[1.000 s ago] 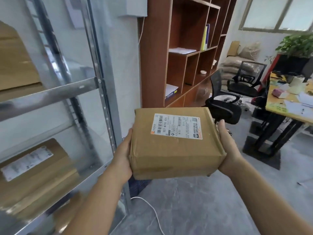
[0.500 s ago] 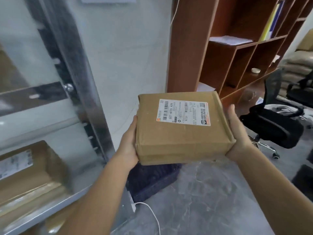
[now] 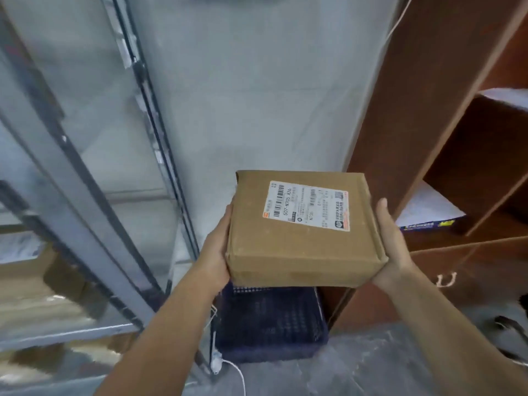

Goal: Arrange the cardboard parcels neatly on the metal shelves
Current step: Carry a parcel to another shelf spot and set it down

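While the left hand (image 3: 216, 250) and right hand (image 3: 389, 247) grip its opposite sides, fingers hidden beneath, the cardboard parcel (image 3: 303, 241) hangs centre frame, right of the metal shelves (image 3: 85, 201), above a dark basket (image 3: 268, 324).

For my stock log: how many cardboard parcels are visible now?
2 for certain. The held parcel sits between the left hand and right hand. The blurred parcel lies on the metal shelf at left. Brown blur below it may be more.

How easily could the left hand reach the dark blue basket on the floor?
Probably not right now: the left hand holds the brown cardboard parcel together with the right hand, and the dark blue mesh basket sits below it.
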